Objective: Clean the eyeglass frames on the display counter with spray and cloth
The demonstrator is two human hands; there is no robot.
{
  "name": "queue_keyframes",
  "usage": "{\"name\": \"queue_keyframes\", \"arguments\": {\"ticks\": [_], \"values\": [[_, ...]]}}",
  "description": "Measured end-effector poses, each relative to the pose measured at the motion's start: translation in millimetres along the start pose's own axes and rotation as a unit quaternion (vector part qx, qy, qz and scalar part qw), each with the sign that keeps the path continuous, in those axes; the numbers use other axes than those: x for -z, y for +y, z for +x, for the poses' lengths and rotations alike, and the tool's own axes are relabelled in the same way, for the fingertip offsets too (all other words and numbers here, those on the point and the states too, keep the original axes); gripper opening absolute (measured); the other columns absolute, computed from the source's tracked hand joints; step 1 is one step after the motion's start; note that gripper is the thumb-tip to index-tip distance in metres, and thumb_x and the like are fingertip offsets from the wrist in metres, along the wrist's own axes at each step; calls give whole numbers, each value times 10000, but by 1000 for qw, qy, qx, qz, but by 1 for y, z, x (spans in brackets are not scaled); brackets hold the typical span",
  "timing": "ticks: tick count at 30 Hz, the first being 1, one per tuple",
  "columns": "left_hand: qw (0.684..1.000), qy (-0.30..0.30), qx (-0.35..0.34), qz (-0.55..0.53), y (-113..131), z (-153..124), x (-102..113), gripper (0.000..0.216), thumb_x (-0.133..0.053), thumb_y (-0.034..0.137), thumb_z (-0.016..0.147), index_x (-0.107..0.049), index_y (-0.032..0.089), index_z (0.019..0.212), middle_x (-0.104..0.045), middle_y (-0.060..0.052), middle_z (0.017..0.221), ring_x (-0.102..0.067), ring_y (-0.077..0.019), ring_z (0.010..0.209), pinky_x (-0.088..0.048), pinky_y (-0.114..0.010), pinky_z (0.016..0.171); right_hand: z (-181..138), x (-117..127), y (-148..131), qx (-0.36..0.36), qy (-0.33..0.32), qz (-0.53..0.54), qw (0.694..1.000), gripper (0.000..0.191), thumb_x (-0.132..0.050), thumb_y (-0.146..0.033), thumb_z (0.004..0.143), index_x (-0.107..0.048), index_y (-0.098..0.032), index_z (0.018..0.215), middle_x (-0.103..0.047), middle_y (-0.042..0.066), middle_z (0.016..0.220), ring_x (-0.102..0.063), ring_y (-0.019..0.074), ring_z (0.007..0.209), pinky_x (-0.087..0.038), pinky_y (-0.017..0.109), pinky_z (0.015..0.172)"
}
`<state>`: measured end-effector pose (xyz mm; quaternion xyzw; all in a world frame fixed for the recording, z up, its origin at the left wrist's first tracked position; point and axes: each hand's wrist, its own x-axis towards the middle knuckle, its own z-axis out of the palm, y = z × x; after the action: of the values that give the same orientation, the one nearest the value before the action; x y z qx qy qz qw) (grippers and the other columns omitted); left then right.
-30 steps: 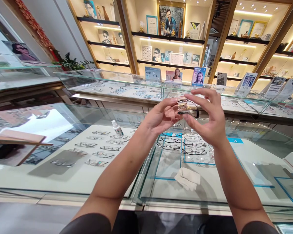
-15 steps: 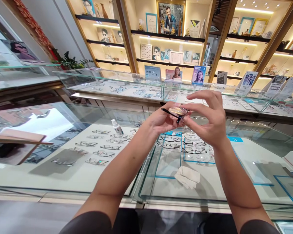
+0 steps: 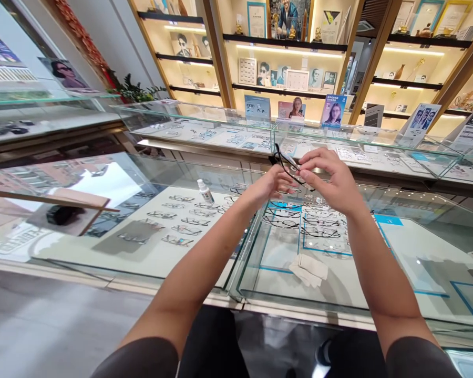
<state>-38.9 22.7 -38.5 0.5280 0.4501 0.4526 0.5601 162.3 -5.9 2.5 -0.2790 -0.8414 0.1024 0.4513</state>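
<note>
A pair of black-framed eyeglasses [image 3: 287, 161] is raised above the glass counter, tilted, with one dark arm slanting down to the right. My right hand [image 3: 329, 178] pinches the eyeglasses between thumb and fingers. Just below and left of them is my left hand [image 3: 271, 185], its fingers loosely apart, partly behind the frame. Whether the left thumb touches the eyeglasses is hard to make out. Beneath the hands, several more eyeglasses [image 3: 320, 231] lie in rows. A crumpled pale cloth [image 3: 309, 270] rests on the counter nearer to me.
A small white bottle [image 3: 205, 192] stands on the left counter among rows of eyeglasses [image 3: 161, 214]. At far left is a mirror [image 3: 74, 173] with a wooden edge. Another glass display case [image 3: 205, 118] and lit shelves [image 3: 287, 47] stand behind.
The eyeglasses have turned and lifted to a steeper tilt in my right hand. My left fingers have loosened and dropped slightly below them. The whole view has shifted a little.
</note>
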Motion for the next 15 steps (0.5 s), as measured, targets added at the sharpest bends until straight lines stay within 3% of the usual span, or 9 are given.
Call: {"name": "queue_keyframes", "arguments": {"ticks": [2,5,9,15], "values": [[972,209,-90,59,-18,2,21,155,-528,209,876,-569,192,728,-652,-22,758,-571,-124,629,-390,-256,577,1,-9,13,-39,-15,-43,998,170,-626,-354,984,-766,-288,914,-705,47,1105,-595,276,1122,-424,528,1063],[911,344,-202,99,-48,3,50,175,-577,155,831,-513,198,675,-510,30,653,-461,-112,631,-389,-247,631,0,-23,34,-104,-48,-136,984,196,-611,-343,987,-787,-278,930,-686,71,1102,-570,301,1124,-408,531,1039],[882,375,-232,165,-74,5,61,106,-623,199,809,-577,195,714,-593,11,703,-520,-131,684,-437,-264,705,-7,-38,63,-164,-112,-239,951,268,-575,-350,1001,-830,-266,1012,-648,106,1056,-542,316,1076,-401,491,948],[852,357,-244,294,-81,12,50,196,-559,252,875,-505,220,690,-580,6,666,-506,-149,651,-380,-292,687,-10,-59,97,-215,-210,-311,902,345,-523,-371,1035,-840,-283,1139,-645,132,1064,-512,319,1064,-368,470,933]]}}
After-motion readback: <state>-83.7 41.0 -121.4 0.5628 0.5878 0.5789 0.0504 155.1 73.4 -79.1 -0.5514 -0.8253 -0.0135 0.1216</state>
